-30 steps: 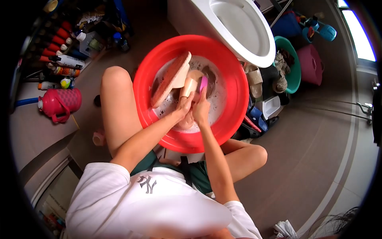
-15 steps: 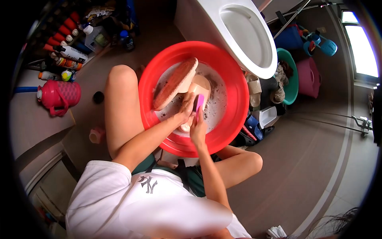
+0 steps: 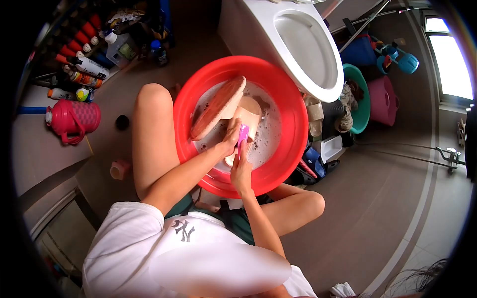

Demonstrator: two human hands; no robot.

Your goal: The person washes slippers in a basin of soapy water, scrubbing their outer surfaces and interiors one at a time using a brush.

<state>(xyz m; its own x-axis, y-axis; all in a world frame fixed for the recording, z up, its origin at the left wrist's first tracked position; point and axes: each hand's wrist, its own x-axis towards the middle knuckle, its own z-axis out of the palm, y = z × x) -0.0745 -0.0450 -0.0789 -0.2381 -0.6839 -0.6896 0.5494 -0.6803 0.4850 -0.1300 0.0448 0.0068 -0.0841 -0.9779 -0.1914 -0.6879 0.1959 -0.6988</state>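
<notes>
A red basin (image 3: pixel 293 134) of soapy water (image 3: pixel 268 124) stands between my knees. In it my left hand (image 3: pixel 230 137) is closed on the side of a beige slipper (image 3: pixel 249 110), whose open toe points away from me. My right hand (image 3: pixel 242 169) grips a pink-handled brush (image 3: pixel 243 134), laid over the slipper's middle; the bristles are hidden from above. A second slipper (image 3: pixel 218 109) leans on its side against the basin's left wall, its brownish sole turned up.
A white toilet (image 3: pixel 330 82) stands just beyond the basin. Several slippers (image 3: pixel 314 161) and a green tub (image 3: pixel 366 99) of laundry lie to the right. Bottles (image 3: pixel 92 67) and a pink thermos (image 3: pixel 74 119) are at the left.
The brush has moved slightly left and toward me over the slipper, with my right hand following. My left hand keeps its hold on the slipper.
</notes>
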